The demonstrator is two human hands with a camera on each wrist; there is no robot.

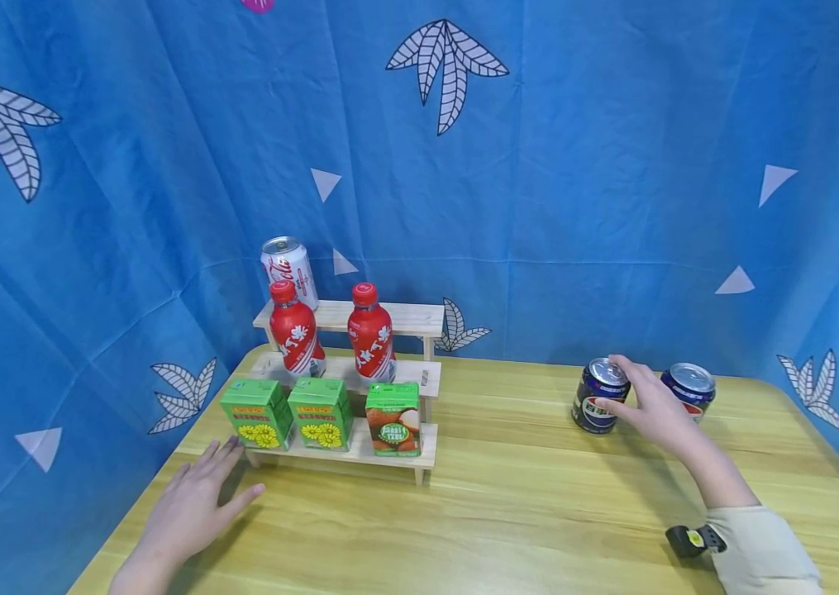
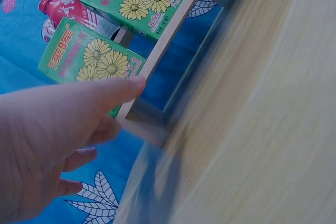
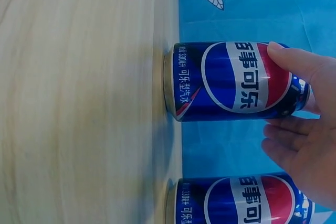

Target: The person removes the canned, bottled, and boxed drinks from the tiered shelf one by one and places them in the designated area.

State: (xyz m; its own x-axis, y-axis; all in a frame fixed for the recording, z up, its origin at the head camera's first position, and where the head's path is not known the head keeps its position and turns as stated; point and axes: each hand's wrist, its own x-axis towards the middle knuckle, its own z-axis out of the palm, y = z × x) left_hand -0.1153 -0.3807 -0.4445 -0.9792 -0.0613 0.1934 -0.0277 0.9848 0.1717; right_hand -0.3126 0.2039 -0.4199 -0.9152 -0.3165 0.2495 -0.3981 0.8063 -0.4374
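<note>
A dark blue Pepsi can (image 1: pixel 596 398) stands upright on the wooden table, its printed front filling the middle of the right wrist view. My right hand (image 1: pixel 653 409) grips this can near its top, the thumb on the label side and fingers behind. Just right of it is a second Pepsi can (image 1: pixel 689 387), partly hidden by the hand. My left hand (image 1: pixel 192 500) is spread with loose fingers by the front left corner of a small three-step wooden rack (image 1: pixel 382 459). Closest to those fingertips is a green drink carton (image 1: pixel 256 415) with yellow flowers on the lowest step.
Beside that carton stand a matching green carton (image 1: pixel 320 416) and a lychee-picture carton (image 1: pixel 393 421). Two red bottles (image 1: pixel 297 330) occupy the middle step, and a white cola can (image 1: pixel 290 266) the top one. A blue patterned curtain (image 1: pixel 575 165) encloses the table (image 1: pixel 508 496).
</note>
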